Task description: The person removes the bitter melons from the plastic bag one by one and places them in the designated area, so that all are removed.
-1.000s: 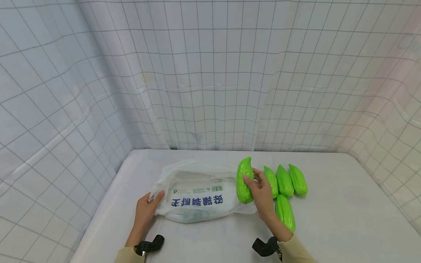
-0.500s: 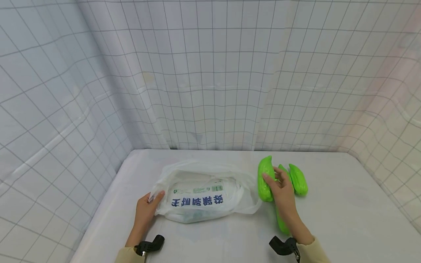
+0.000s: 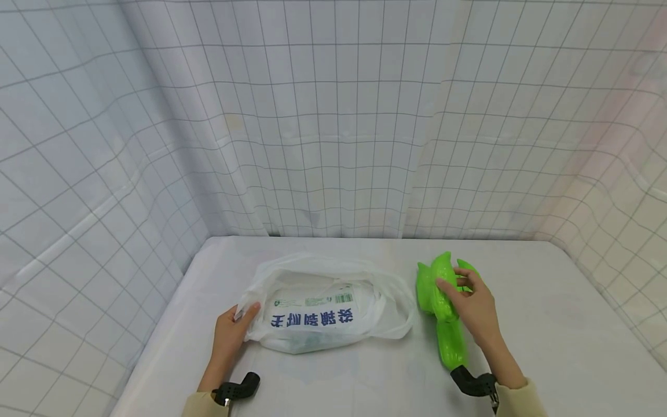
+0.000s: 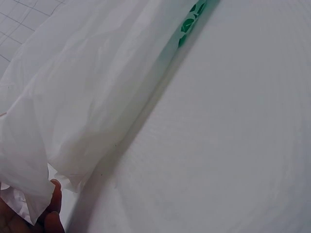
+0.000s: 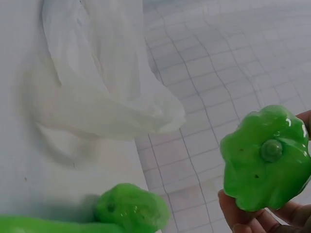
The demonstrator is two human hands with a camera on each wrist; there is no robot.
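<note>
My right hand (image 3: 475,307) holds a glossy green toy vegetable (image 3: 443,284), long and ridged with a curved pointed tip. The right wrist view shows its lobed end with a small round nub, and the fingertips (image 5: 238,213) against its side. Beneath and around it in the head view lie several similar green vegetables, one at the left (image 3: 424,288) and one nearer the front (image 3: 451,346); others are partly hidden. At the left, my left hand (image 3: 231,333) pinches the edge of a white plastic bag (image 3: 333,341), whose mouth gapes upward.
Blue characters and a green barcode show on the bag's inner side. The table (image 3: 365,382) is white. Behind it and along both sides hang white curtains (image 3: 333,145) with a dark grid pattern.
My right hand has carried the green toy vegetable rightward, from beside the bag's right edge to over the other green vegetables. The left hand and the bag stay in place.
</note>
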